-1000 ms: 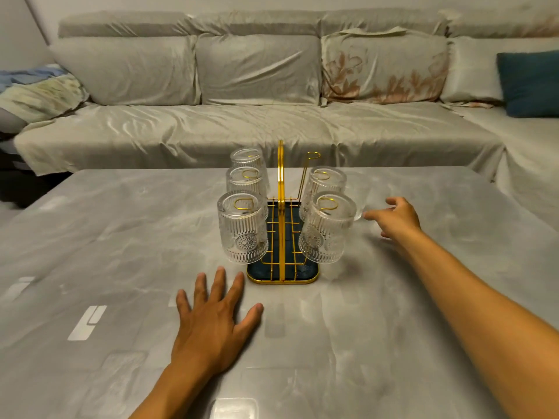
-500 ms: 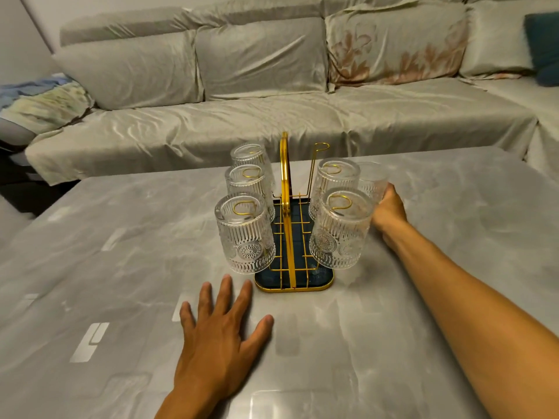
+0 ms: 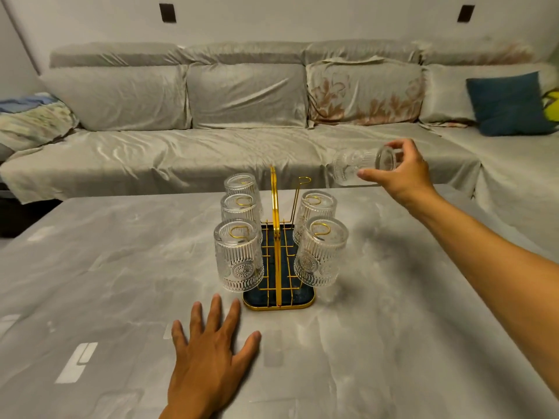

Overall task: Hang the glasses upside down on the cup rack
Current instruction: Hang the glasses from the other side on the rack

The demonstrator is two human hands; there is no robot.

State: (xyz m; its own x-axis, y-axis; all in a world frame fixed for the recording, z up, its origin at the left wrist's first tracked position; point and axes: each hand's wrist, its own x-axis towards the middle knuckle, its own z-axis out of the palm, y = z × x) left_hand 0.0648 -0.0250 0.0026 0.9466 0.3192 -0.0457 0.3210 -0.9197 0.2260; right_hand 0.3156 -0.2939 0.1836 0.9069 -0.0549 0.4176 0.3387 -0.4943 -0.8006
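Note:
A gold wire cup rack [image 3: 276,207] with a dark blue base tray [image 3: 278,302] stands mid-table. Several ribbed clear glasses hang upside down on it: three on the left, the nearest one [image 3: 239,258], and two on the right, the nearest one [image 3: 320,252]. The far right hook [image 3: 303,180] is bare. My right hand [image 3: 402,173] holds another ribbed glass [image 3: 354,166] in the air to the right of and above the rack, tipped on its side with its base toward my palm. My left hand [image 3: 208,355] lies flat on the table in front of the rack, fingers spread.
The grey marble-look table [image 3: 106,267] stretches all around the rack. Behind it runs a long sofa [image 3: 211,152] under a grey cover, with a dark blue cushion [image 3: 508,104] at the right and bedding [image 3: 30,116] at the left.
My right hand reached behind the rack's right side, took hold of the glass standing there, and has lifted it up and to the right, tipping it sideways. The left hand stayed flat.

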